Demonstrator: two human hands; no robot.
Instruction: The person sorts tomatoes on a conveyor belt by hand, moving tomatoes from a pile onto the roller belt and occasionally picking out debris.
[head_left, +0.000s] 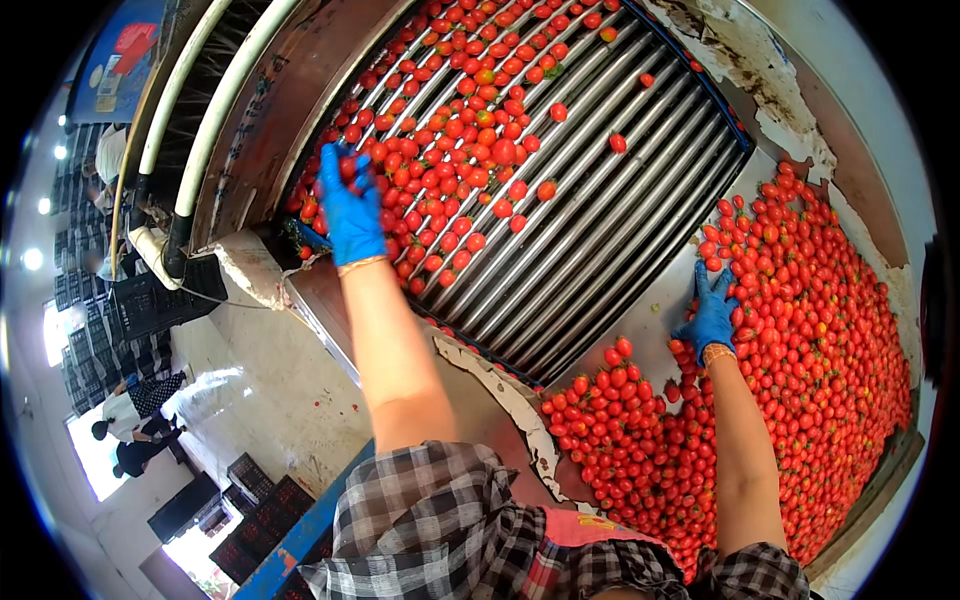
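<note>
My left hand (352, 214), in a blue glove, reaches over the left side of a bed of metal rollers (592, 217). Its fingers are partly curled among small red tomatoes (450, 142), and a tomato shows between them. Blur hides whether that tomato is gripped. Lower right, my right hand (709, 307), also gloved in blue, rests with spread fingers on a sheet-metal ledge (641, 319). Its fingertips meet the edge of a large pile of red tomatoes (810, 360). The rollers near the ledge carry hardly any tomatoes.
Pale pipes (217, 112) curve beside a brown panel (255, 120) at upper left. Torn, peeling covering (517, 405) lines the machine's near edge. Dark crates (262, 517) stand at lower left. Farther off, people (131, 412) are near stacked crates (112, 337).
</note>
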